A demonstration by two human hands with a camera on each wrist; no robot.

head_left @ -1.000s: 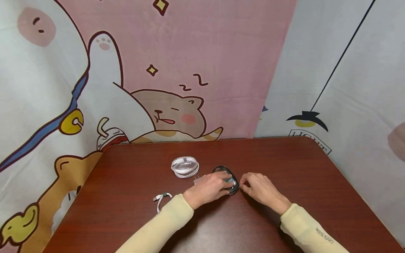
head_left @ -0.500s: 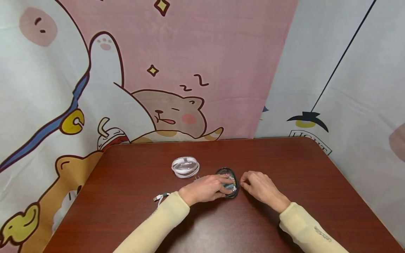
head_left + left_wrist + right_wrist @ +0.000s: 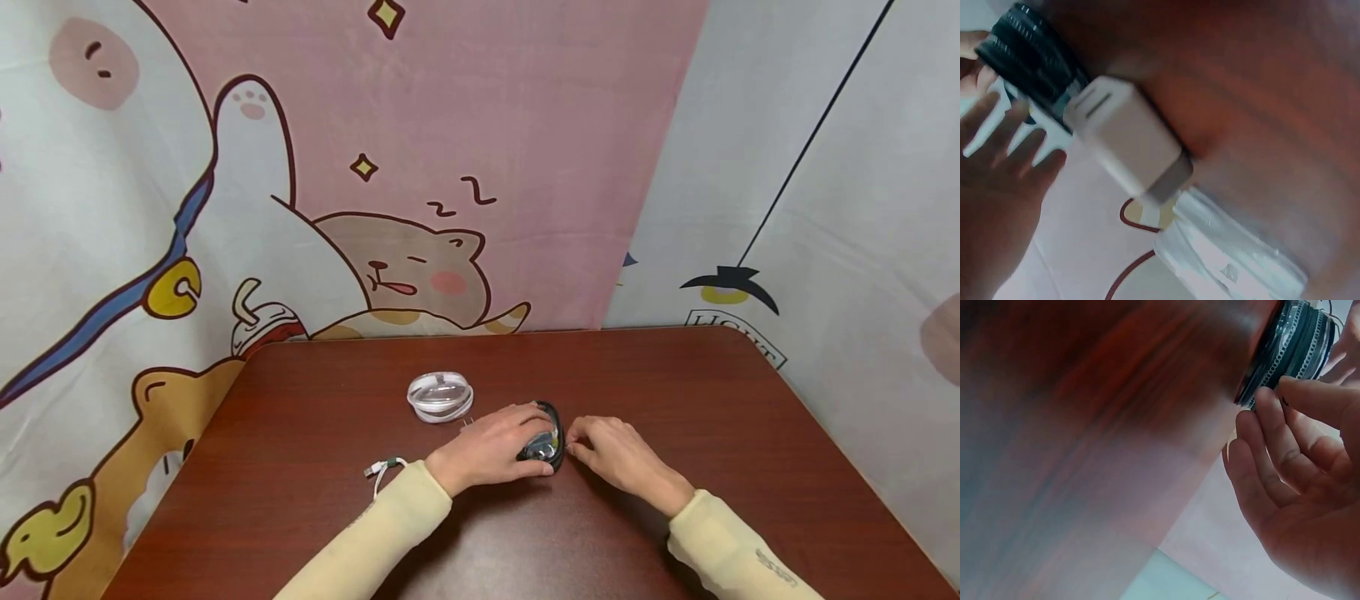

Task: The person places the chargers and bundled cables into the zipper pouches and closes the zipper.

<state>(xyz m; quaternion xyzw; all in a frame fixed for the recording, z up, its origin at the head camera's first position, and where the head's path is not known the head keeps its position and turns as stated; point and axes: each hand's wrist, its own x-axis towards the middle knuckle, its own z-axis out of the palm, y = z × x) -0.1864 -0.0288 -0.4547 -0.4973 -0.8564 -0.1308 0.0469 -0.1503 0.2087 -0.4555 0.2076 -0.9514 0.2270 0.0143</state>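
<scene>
A small oval zippered case (image 3: 542,448) with a black side band and a clear top lies on the table. My left hand (image 3: 491,443) holds it from the left, fingers at its far side and thumb at its near side. In the left wrist view the fingers of that hand (image 3: 1007,150) reach toward the black case (image 3: 1029,59). At the case's right end, my right hand (image 3: 618,450) pinches a small zipper pull between thumb and index finger. The right wrist view shows these fingertips (image 3: 1282,387) against the zipper band (image 3: 1294,347); the pull is mostly hidden.
A white-banded clear case (image 3: 440,397) stands farther back on the left. A white charger plug (image 3: 1132,134) sits beside my left hand, mostly covered in the head view. A white USB cable (image 3: 382,469) lies near the left sleeve. A patterned curtain (image 3: 555,167) hangs behind the table (image 3: 637,367).
My left hand has shifted its fingers from the case's top to its far and near sides. The case has slid slightly toward me. The right hand has barely moved.
</scene>
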